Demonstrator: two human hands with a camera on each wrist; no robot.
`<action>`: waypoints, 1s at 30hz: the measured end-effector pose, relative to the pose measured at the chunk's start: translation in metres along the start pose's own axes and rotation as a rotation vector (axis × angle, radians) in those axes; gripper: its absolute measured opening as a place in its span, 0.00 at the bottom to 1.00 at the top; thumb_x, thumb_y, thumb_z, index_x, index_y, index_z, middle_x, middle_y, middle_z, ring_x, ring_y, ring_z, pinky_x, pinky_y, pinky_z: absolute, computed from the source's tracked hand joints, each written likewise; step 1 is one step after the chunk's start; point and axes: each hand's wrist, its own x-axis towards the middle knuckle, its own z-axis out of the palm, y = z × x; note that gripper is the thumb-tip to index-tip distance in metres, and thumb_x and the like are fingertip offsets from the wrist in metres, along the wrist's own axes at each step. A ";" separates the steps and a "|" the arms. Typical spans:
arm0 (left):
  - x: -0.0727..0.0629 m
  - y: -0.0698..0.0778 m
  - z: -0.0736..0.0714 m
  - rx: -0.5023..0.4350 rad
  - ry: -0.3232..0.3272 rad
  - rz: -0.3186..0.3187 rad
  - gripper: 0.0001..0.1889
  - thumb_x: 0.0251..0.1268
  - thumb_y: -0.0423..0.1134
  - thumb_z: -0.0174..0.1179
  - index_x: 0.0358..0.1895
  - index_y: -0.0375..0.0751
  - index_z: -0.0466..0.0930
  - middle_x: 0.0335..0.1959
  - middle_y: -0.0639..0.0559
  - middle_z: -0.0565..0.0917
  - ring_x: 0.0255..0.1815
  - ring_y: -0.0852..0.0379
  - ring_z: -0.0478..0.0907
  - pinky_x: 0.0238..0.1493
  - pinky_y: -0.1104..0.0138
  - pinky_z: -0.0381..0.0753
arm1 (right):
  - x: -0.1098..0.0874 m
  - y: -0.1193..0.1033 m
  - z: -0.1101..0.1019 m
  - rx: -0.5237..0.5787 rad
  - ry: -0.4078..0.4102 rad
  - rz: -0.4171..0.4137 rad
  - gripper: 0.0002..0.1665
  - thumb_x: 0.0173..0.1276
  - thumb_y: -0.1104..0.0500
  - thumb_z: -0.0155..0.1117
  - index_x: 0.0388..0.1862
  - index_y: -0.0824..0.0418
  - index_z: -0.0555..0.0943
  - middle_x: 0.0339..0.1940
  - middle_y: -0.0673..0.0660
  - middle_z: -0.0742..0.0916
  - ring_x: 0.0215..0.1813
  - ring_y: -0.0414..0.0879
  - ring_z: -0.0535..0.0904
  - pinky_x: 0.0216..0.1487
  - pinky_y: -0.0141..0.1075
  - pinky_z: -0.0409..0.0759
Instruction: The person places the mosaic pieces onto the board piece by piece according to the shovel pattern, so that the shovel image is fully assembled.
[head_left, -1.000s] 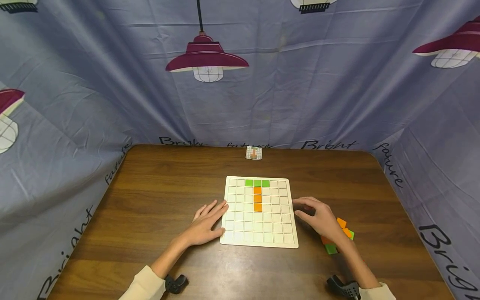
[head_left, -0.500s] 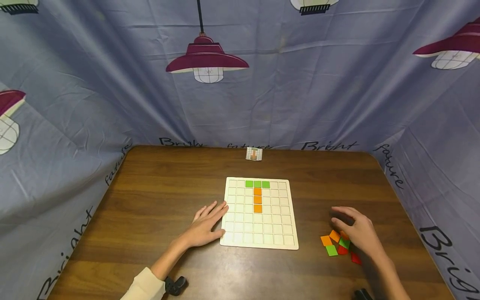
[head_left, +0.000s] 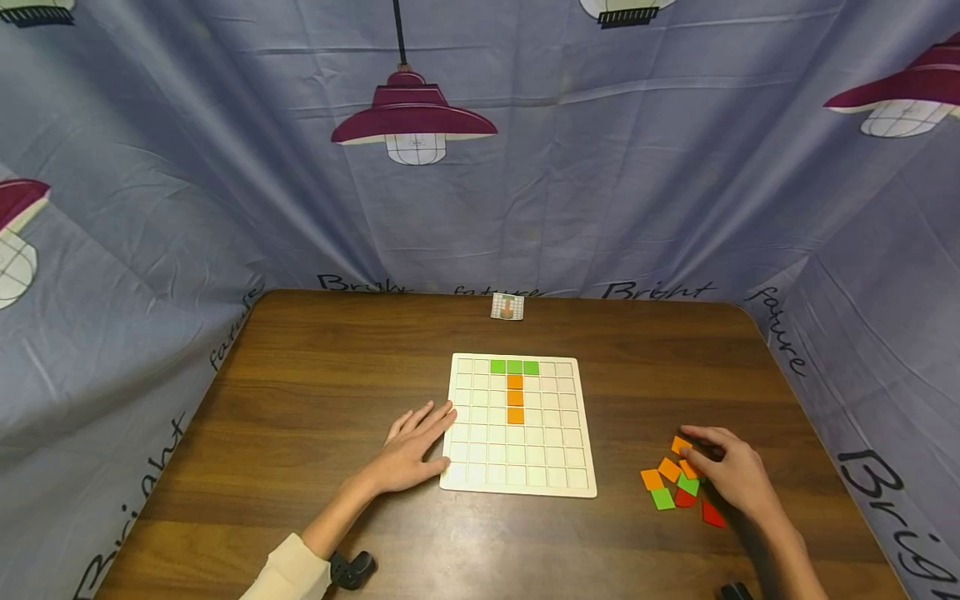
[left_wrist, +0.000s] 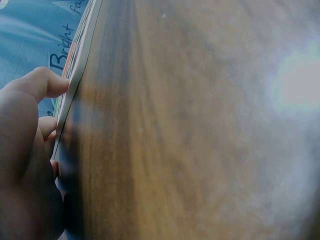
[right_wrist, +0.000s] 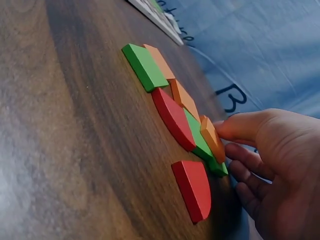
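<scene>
The pale gridded board [head_left: 557,458] lies flat on the table [head_left: 315,358], a little below the centre of the head view. Three green tiles [head_left: 514,367] sit side by side in its top row, and three orange tiles [head_left: 515,398] run down in a column beneath the middle green one.

The left hand [head_left: 408,454] rests at the board's left edge with its grip relaxed, fingers spread and nearly straight; the left wrist view shows the thumb against that edge.

In the lower right of the head view lie the loose tiles [head_left: 670,470], orange, green and red, bunched together, with one red tile [head_left: 712,514] just apart at their lower right. The right hand [head_left: 738,479] is over the bunch's right side, thumb and forefinger tips beside an orange piece [head_left: 682,445]; whether its grip pinches that piece I cannot tell.

A small printed card [head_left: 507,307] stands near the table's far edge, above the board, in front of the blue curtain [head_left: 540,208].
</scene>
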 end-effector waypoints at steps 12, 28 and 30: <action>-0.001 0.001 -0.001 -0.009 0.006 0.005 0.38 0.68 0.47 0.55 0.79 0.39 0.55 0.80 0.47 0.54 0.79 0.40 0.46 0.72 0.40 0.40 | 0.003 -0.005 -0.003 -0.018 -0.074 0.028 0.24 0.67 0.52 0.71 0.58 0.63 0.84 0.52 0.63 0.84 0.50 0.57 0.81 0.45 0.45 0.79; -0.001 0.000 0.000 -0.013 0.009 0.008 0.39 0.67 0.47 0.55 0.79 0.40 0.56 0.80 0.47 0.54 0.79 0.40 0.45 0.71 0.39 0.40 | 0.008 -0.007 -0.003 -0.049 -0.056 0.017 0.23 0.61 0.58 0.75 0.54 0.65 0.85 0.49 0.62 0.85 0.47 0.57 0.81 0.43 0.42 0.78; -0.001 0.000 0.000 -0.014 0.010 0.007 0.39 0.67 0.47 0.55 0.79 0.40 0.56 0.80 0.47 0.54 0.79 0.40 0.46 0.71 0.39 0.40 | 0.008 -0.008 -0.003 -0.051 -0.058 0.025 0.23 0.61 0.58 0.74 0.54 0.66 0.85 0.49 0.63 0.85 0.46 0.57 0.81 0.44 0.47 0.78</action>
